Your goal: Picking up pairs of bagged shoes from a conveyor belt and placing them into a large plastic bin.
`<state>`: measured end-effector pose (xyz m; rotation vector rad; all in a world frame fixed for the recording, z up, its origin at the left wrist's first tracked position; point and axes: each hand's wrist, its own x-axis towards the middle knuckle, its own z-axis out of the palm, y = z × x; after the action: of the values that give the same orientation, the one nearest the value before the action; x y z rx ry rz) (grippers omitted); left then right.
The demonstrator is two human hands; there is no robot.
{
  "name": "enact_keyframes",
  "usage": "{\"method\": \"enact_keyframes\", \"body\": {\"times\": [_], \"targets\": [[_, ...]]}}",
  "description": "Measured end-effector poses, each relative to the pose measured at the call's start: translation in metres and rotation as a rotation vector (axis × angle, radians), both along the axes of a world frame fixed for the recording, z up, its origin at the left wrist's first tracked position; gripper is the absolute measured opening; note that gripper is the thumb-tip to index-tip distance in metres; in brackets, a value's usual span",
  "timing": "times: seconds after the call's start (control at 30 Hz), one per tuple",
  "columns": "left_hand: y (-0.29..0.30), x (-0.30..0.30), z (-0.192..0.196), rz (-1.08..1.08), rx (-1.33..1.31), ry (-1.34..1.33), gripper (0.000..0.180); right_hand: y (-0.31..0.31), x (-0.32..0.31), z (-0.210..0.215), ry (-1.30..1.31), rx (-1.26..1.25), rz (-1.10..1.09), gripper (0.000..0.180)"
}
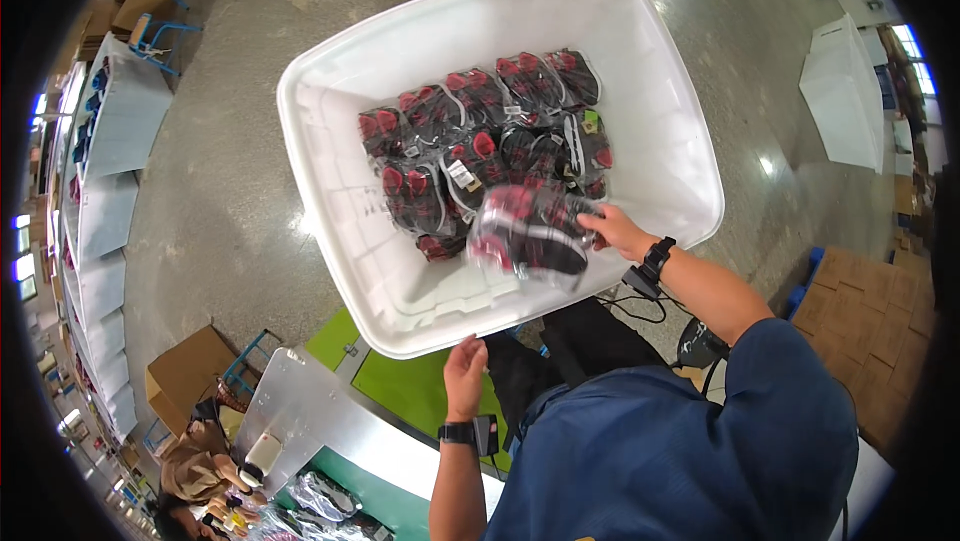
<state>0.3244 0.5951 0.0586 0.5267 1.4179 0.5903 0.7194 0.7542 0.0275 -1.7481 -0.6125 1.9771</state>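
Note:
A bagged pair of shoes [530, 236], black and red with white soles in clear plastic, is gripped by my right hand [618, 233] at one end. It hangs tilted over the near side of a large white plastic bin [650, 171] and is slightly blurred. Below it in the bin lie rows of similar bagged shoes [475, 96], some with a white or green label. Just outside the bin's near rim, my left hand [465, 371] has its fingers curled in, with nothing seen in them. Both wrists wear black straps with small devices.
A metal-edged table [385, 431] with a green mat and more bagged shoes stands at lower left, where another person [205, 461] works. Brown cardboard [850, 331] is stacked at right. White bins [125, 131] line the left; another white bin [840, 91] stands far right.

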Motion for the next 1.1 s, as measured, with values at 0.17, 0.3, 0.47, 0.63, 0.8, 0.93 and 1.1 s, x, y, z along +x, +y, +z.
{"method": "enact_keyframes", "body": {"times": [0.17, 0.3, 0.47, 0.63, 0.8, 0.93, 1.1], "targets": [[-0.060, 0.011, -0.015, -0.010, -0.262, 0.027, 0.047, 0.019, 0.023, -0.102, 0.029, -0.015, -0.489, 0.027], [-0.122, -0.012, -0.040, -0.043, -0.338, 0.085, 0.043, 0.049, 0.002, -0.190, -0.277, -0.221, -0.442, 0.049], [-0.179, -0.046, -0.031, -0.040, -0.340, 0.247, 0.041, 0.062, -0.019, -0.233, -0.402, -0.140, -0.270, 0.040], [-0.266, -0.045, -0.017, -0.141, -0.429, 0.308, 0.033, 0.039, -0.031, -0.182, -0.200, -0.083, 0.135, 0.035], [-0.379, -0.033, -0.039, -0.016, -0.574, 0.102, 0.036, -0.030, -0.049, -0.072, -0.488, 0.480, 0.515, 0.017], [-0.450, 0.000, -0.042, 0.792, -0.786, -0.505, 0.037, -0.101, -0.074, -0.016, -0.357, 0.566, 0.821, 0.011], [-0.468, 0.020, -0.030, 0.672, -0.866, -0.541, 0.038, -0.181, -0.033, -0.046, -0.472, 0.196, 0.827, 0.018]]}}
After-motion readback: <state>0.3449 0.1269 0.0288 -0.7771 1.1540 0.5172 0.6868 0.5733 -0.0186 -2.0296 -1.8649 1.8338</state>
